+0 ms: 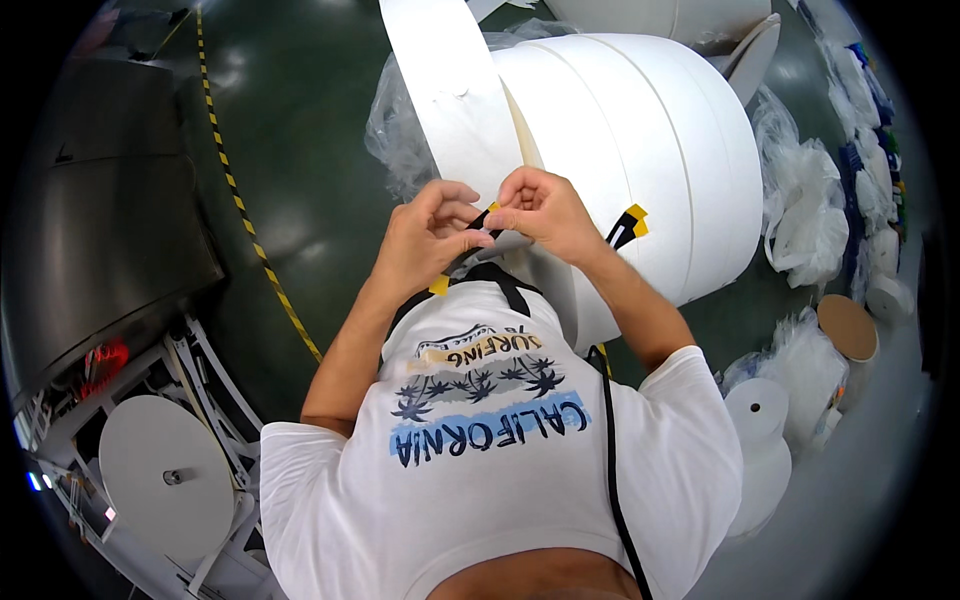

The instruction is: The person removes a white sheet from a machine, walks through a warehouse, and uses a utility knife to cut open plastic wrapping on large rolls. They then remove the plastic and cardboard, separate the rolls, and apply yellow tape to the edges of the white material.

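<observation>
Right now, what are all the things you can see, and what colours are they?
Big roll of wide white material: one, white, centre top, partly in clear plastic wrap.
Loose band: one, white, running from the top edge down to the hands.
Black and yellow tape piece: one, stuck on the big roll's side.
Small white rolls: several, lower right, some in plastic.
Cardboard-topped roll: one, brown top, right.
Round grey disc: one, lower left on a white frame.
Striped floor line: one, yellow and black, on the green floor.
Left hand: pinching black tape at the band.
Right hand: pinching beside it.
</observation>
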`<state>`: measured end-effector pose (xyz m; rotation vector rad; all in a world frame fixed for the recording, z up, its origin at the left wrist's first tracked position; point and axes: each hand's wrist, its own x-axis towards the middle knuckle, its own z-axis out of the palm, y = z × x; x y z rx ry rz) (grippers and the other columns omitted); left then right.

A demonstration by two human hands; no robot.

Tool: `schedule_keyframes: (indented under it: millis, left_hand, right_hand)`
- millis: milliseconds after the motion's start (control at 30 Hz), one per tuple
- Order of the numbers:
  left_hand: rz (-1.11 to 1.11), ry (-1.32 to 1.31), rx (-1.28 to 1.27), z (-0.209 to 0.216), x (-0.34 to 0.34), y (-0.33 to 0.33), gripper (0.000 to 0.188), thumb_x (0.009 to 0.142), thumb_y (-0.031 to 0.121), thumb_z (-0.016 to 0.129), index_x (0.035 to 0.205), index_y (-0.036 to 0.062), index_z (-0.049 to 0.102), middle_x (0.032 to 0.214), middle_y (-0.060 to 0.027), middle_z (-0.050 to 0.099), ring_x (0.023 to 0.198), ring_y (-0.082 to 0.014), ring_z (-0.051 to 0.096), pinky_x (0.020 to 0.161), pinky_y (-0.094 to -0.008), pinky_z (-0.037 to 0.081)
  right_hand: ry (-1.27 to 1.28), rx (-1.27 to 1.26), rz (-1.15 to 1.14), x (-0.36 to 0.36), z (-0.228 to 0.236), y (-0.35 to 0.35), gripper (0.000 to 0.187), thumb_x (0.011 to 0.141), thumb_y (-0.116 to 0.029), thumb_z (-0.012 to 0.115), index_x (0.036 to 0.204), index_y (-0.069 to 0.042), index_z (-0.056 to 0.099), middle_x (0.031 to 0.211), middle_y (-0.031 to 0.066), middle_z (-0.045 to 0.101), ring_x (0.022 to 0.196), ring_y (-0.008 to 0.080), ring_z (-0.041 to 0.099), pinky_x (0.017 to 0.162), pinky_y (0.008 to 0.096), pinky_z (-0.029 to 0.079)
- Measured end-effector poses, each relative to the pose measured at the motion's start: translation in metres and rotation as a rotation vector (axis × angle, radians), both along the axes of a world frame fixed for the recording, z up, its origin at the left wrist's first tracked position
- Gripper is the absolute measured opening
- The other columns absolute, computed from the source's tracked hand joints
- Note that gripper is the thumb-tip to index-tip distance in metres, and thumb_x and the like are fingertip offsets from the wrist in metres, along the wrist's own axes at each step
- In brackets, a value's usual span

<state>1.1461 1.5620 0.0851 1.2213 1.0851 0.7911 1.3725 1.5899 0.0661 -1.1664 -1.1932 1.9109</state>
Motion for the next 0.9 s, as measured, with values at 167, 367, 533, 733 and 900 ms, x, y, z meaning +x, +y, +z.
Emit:
schedule_keyframes:
  millis: [167,367,533,733,900]
  left_hand:
    - [0.137,-0.045,-0.052,-0.017,0.021,0.000,0.043,0.086,-0.009,0.079,0.123,-0.0034,0.058,0.104,-0.0120,0.075,0.088,-0.0097,0.070,0.076,-0.0226,0.057]
    - [0.158,0.217,0.116,-0.017,0.020,-0.006,0.055,0.080,-0.003,0.083,0.128,-0.0002,0.057,0.100,-0.0101,0.078,0.082,-0.0088,0.069,0.073,-0.0254,0.057]
    - [0.148,0.104,0.003,-0.027,0.010,-0.009,0.060,0.084,-0.002,0.082,0.136,0.0019,0.052,0.106,-0.0081,0.076,0.086,-0.0075,0.067,0.075,-0.0240,0.056]
    - [0.062,-0.119,-0.083,-0.063,0.000,0.000,0.062,0.082,-0.010,0.079,0.136,0.0012,0.052,0.112,-0.0109,0.071,0.085,-0.0100,0.069,0.075,-0.0246,0.056]
    - [0.097,-0.337,-0.412,-0.088,-0.006,-0.006,0.056,0.084,-0.007,0.078,0.133,0.0014,0.054,0.110,-0.0103,0.069,0.090,-0.0165,0.072,0.078,-0.0280,0.060]
  right_hand:
    - [-0.355,0.385,-0.143,0.001,-0.010,-0.007,0.020,0.086,-0.018,0.086,0.094,-0.003,0.074,0.083,0.0032,0.074,0.067,0.0066,0.061,0.061,0.0230,0.047]
    - [-0.332,0.327,-0.111,-0.003,-0.027,-0.013,0.018,0.093,-0.018,0.076,0.102,-0.002,0.078,0.085,0.0065,0.076,0.077,0.0111,0.068,0.069,0.0296,0.052]
    - [-0.026,0.046,-0.086,-0.007,-0.045,-0.006,0.020,0.100,-0.018,0.070,0.100,0.001,0.077,0.082,0.0057,0.073,0.071,0.0102,0.065,0.064,0.0233,0.051]
    - [-0.095,0.058,-0.042,0.008,-0.076,0.002,0.022,0.106,-0.020,0.061,0.103,0.000,0.070,0.078,0.0020,0.067,0.067,0.0085,0.060,0.060,0.0250,0.048]
    - [-0.189,0.771,0.095,0.013,-0.044,0.005,0.026,0.097,-0.007,0.066,0.122,-0.007,0.069,0.100,0.0051,0.072,0.090,0.0158,0.068,0.077,0.0289,0.053]
